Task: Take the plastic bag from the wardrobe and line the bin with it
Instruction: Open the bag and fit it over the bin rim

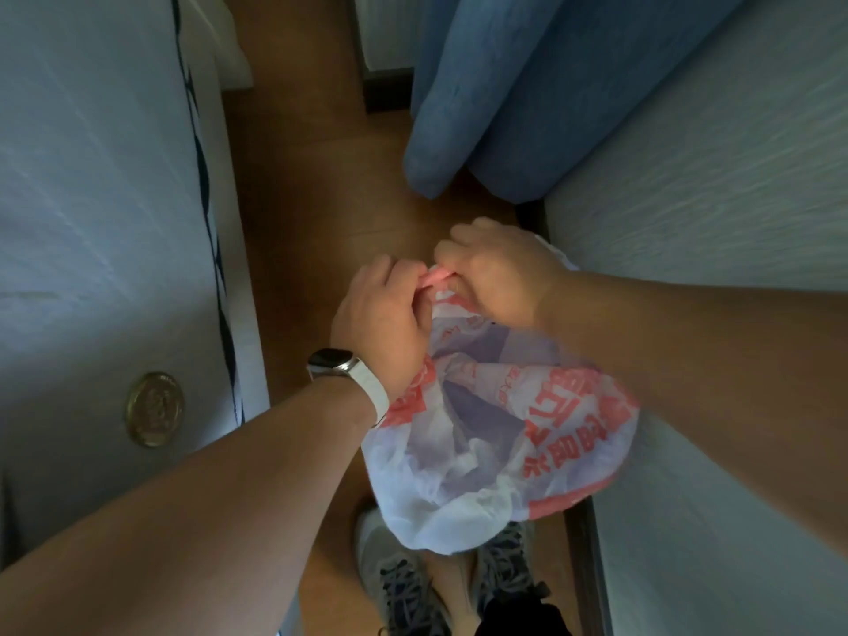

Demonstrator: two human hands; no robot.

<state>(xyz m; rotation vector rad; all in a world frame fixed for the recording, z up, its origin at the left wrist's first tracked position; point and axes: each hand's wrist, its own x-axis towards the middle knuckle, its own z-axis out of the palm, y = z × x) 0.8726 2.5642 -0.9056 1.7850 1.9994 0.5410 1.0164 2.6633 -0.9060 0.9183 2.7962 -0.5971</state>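
plastic bag (500,433) with large red printed characters, creased and upside down, not legible, no other readable text

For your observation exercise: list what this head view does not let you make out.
- Bin: not in the head view at all.
- Plastic bag mouth: covered by the left hand and right hand.
- Bag's red print: crumpled, unreadable.
- Shoes: partly hidden by bag, cut by bottom edge.

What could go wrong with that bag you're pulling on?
1. Both hands, the left hand and the right hand, pinch the same bunched top of the thin plastic bag; tugging hard might rip it.
2. The bag hangs over the sneakers and hides the wooden floor below, so walking on could mean a stumble.
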